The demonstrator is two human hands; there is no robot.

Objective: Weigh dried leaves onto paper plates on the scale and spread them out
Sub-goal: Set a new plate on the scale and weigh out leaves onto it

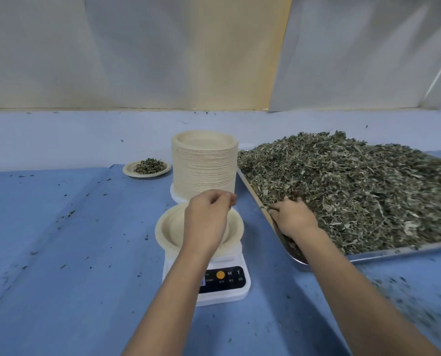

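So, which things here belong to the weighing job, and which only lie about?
Job: scale, paper plate on it, plate stack, filled plate, tray, dried leaves, left hand, right hand.
Lying about: leaf crumbs on blue cloth, white sheets.

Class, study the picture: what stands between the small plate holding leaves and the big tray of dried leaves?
In the head view, a tall stack of paper plates stands between the small plate and the tray.
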